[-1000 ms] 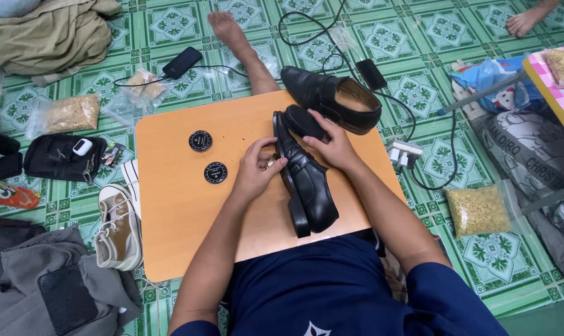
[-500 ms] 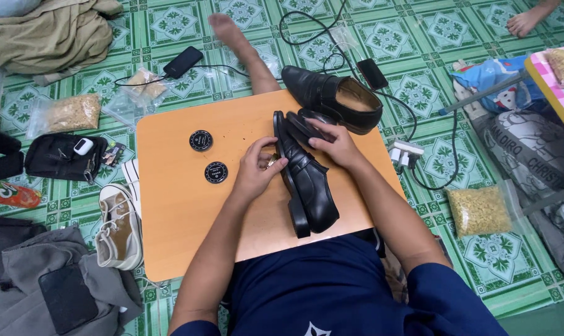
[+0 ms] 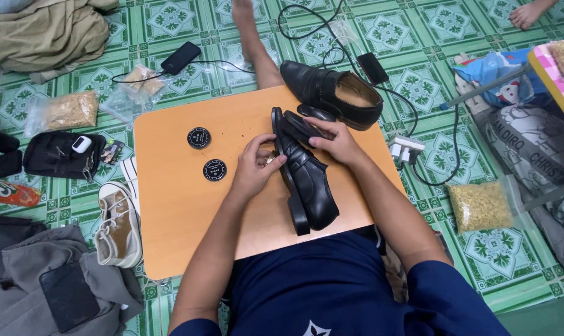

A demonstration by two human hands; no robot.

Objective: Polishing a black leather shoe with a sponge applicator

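1. Black dress shoe (image 3: 310, 177): lies on its side at the middle of the orange surface (image 3: 170, 205), sole edge turned toward the left hand (image 3: 255, 168).
2. Left hand: fingers curled narrow against the sole, steadying it.
3. Right hand (image 3: 338, 140): fingers closed on the shoe's opening, just beside a dark insole-like piece (image 3: 316, 113).
4. Two round black tins (image 3: 199, 137), lids on, stand apart to the left; second shoe (image 3: 332, 93) rests at the far edge.
5. Step, as judged: positioning the shoe; polishing would call for one hand freed to open a tin.
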